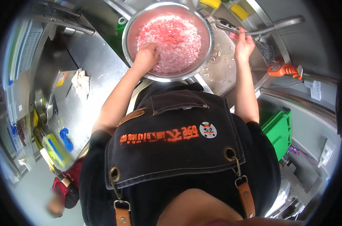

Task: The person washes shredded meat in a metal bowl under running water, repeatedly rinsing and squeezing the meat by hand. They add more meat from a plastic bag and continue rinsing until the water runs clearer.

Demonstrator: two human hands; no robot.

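A large round steel bowl [210,42] stands at the edge of the sink, filled with pale pink, finely cut pieces, probably meat, in reddish liquid [173,42]. My left hand [147,56] reaches over the near left rim, its curled fingers at the pieces; whether they grip any cannot be told. To the right of the bowl, over the sink basin [221,76], my right hand [244,46] is raised with its fingers on a metal faucet spout with a dark handle part [228,26].
Left is a steel worktop [103,70] with a crumpled cloth [81,82] and a container of green food [56,151]. A co-worker [66,186] stands at lower left. An orange spray-bottle head [284,70] hangs on the right rail, above a green bin [278,132]. Yellow sponges [239,11] lie behind the sink.
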